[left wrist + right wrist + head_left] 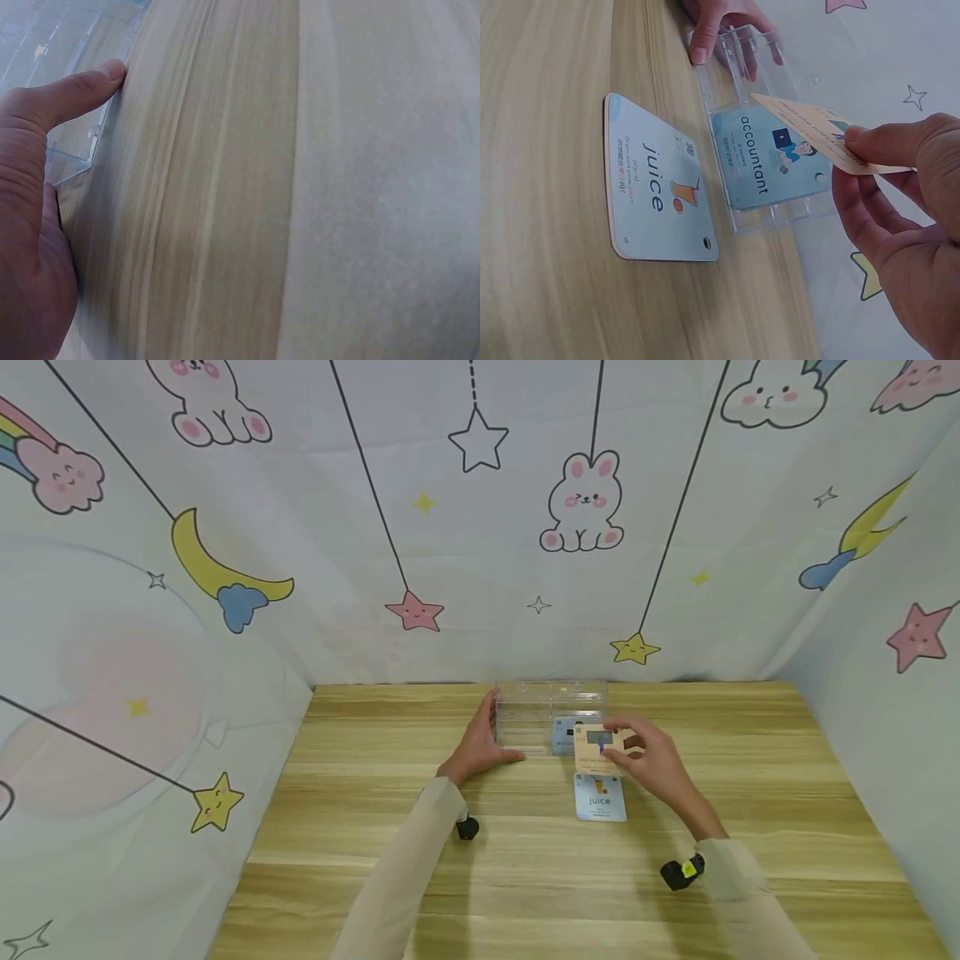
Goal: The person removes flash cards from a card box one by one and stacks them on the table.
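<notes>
A clear plastic tiered rack (522,720) stands on the table against the back wall. My left hand (477,745) grips its left end, with the thumb along the front edge and the fingers around the side. Between thumb and fingers, my right hand (654,760) pinches a pale orange flash card (810,131) by its edge, tilted above the rack's right part. Behind it, a blue "accountant" card (761,161) leans in the rack's right front section. A stack of cards topped by a "juice" card (656,187) lies on the table just in front.
The wood-grain table (525,877) extends toward me. A white cloth wall (480,543) printed with rabbits and stars rises right behind the rack, with cloth on both sides too. Black cameras sit on my left wrist (467,827) and right wrist (681,872).
</notes>
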### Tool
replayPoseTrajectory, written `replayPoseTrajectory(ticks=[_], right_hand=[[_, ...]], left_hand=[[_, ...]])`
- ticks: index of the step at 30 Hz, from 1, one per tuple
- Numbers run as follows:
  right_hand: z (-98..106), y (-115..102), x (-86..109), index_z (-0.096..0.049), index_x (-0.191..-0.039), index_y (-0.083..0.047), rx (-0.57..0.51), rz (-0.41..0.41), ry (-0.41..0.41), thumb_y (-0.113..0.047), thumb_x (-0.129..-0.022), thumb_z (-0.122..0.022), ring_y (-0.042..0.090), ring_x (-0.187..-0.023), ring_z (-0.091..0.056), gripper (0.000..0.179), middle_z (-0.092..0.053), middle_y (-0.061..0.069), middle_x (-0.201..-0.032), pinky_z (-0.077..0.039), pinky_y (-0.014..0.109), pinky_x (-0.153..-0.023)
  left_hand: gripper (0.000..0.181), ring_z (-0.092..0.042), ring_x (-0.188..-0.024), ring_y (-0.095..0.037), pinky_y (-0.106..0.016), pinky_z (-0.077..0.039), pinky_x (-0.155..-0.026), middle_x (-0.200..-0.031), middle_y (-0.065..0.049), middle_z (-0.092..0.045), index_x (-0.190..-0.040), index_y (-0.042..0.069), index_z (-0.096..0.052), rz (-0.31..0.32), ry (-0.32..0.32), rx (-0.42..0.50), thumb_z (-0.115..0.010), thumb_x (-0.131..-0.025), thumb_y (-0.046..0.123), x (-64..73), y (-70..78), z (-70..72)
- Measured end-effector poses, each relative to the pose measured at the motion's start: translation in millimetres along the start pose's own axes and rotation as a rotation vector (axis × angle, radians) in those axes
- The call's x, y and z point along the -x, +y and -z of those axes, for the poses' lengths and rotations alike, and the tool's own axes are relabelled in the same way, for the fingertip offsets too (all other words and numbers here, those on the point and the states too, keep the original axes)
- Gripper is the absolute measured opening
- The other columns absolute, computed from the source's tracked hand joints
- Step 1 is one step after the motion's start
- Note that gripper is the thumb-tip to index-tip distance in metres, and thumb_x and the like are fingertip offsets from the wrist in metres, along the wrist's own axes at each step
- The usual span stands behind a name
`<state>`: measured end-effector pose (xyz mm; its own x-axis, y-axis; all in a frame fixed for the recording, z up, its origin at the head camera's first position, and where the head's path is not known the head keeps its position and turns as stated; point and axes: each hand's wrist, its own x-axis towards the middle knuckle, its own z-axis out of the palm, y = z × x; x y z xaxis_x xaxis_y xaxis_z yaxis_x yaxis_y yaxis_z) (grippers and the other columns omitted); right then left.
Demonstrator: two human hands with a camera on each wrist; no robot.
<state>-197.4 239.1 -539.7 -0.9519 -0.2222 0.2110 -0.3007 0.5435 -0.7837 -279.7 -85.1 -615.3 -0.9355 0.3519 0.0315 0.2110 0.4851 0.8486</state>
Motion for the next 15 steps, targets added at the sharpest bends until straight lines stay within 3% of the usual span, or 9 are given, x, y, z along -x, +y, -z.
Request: replayPoseTrajectory(ticks=[10, 15], right_hand=[[-0.2, 4.3, 21.2, -0.065, -0.132, -0.006, -0.124, -0.13, -0.094, -0.007, -0.092, -0.08, 0.031, -0.098, -0.07, 0.043, -0.059, 0.019, -0.134, -0.061, 0.026, -0.076], [-5.0, 11.3, 29.5, -0.064, -0.133, -0.005, -0.167, -0.175, -0.135, -0.005, -0.092, -0.079, 0.03, -0.098, -0.07, 0.044, -0.058, 0.021, -0.134, -0.061, 0.026, -0.075]], left_hand=[[0.138, -0.025, -0.155, -0.022, -0.03, -0.029, -0.123, -0.172, -0.01, -0.016, -0.167, 0.015, 0.0, -0.003, -0.011, 0.004, -0.098, -0.072, 0.026, -0.5, -1.4, -0.4], [0.137, -0.026, -0.154, -0.022, -0.03, -0.029, -0.122, -0.171, -0.011, -0.017, -0.167, 0.015, 0.0, -0.011, -0.005, 0.006, -0.099, -0.072, 0.026, -1.5, -2.8, -0.6]])
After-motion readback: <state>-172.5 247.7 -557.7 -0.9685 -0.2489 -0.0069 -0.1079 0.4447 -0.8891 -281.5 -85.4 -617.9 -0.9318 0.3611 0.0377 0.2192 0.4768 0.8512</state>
